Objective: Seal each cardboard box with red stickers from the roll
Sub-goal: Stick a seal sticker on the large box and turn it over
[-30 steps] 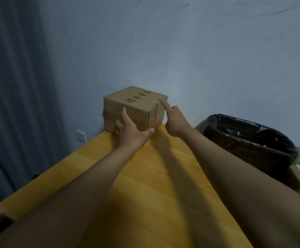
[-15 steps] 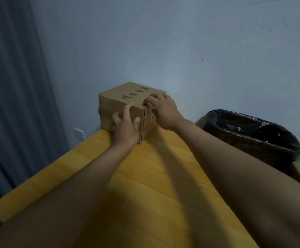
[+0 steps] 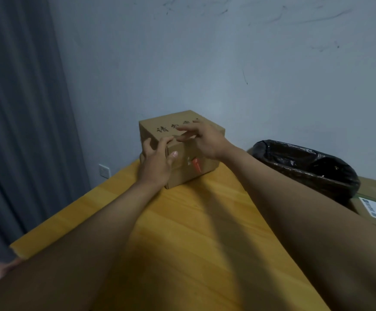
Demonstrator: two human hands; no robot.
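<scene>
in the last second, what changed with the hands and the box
The right hand went from pointing one finger at the cardboard box's top edge to spreading over its top. The left hand moved up from the base and now grips the near corner. The box has turned, showing the red sticker more fully. It remains at the yellow table's far end.

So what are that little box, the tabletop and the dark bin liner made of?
The box looks like plain matte brown cardboard, with folded edges and printed characters. The tabletop seems to be yellowish wood or wood-look laminate, showing plank lines. The bin liner appears to be thin black plastic, crinkled and glossy.
</scene>
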